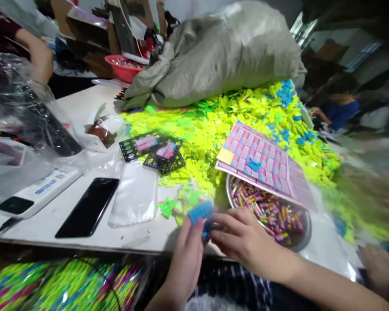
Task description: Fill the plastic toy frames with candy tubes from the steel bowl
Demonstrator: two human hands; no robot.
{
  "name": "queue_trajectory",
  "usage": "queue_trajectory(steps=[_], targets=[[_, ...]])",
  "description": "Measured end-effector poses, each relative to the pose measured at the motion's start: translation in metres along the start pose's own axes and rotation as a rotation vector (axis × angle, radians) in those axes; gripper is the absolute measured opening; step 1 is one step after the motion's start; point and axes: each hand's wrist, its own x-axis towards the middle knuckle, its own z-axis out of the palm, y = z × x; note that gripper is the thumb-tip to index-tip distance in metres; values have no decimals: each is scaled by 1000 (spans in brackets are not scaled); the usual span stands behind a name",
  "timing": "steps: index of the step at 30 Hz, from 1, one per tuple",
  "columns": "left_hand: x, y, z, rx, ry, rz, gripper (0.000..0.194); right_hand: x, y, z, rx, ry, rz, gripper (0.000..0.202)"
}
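Observation:
A small blue plastic piece (201, 210) is pinched upright in my left hand (189, 248), just over the table's front edge. My right hand (238, 235) meets it from the right, fingers curled against the lower part of the blue piece; what they grip there is blurred and partly covered. Bright green plastic bits (168, 206) lie just beyond my left fingers. Right behind my right hand stands a metal bowl (306, 235) full of small wrapped, multicoloured pieces (272, 211). A pink printed sheet (266, 162) with a few blue bits on it rests over the bowl's rim.
A large heap of yellow-green pieces (210, 129) covers the back, under a big grey sack (227, 52). Left lie a black phone (87, 208), a white device (39, 192), clear bags (134, 194) and black perforated plates (164, 155). Other people are at the left and right.

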Motion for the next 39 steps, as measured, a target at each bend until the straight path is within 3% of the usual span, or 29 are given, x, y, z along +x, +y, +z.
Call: queue_trajectory(steps=[1,3,7,12,14,17,22,24,28,30,35,39], targets=[[-4,0,9,-71,12,-55,43,-15,-9,3,121,-39,50,25],[-11,-4,20,-96,69,-89,40,-41,-15,5,366,33,208,28],[-19,-23,26,62,90,-80,34,-85,-10,12,827,405,533,23],[-28,-28,31,170,-48,-179,25,-103,-13,37,1271,762,687,25],[-31,-24,34,208,-98,-216,23,-103,-15,44,1410,805,735,18],[-36,-18,35,246,-145,-244,21,-103,-15,50,1582,760,813,17],[-41,-15,36,315,-183,-237,26,-107,-12,60,1667,781,859,23],[-41,-12,34,514,-203,-75,24,-108,-11,64,1669,834,836,21],[-37,-3,21,991,-346,664,22,-111,-14,62,1795,818,846,24],[-35,1,13,1040,-444,866,30,-112,-18,58,1902,743,841,24],[-35,5,4,1014,-548,817,42,-108,-32,55,1938,712,847,28],[-38,3,6,1015,-581,790,41,-102,-43,62,1868,607,873,25]])
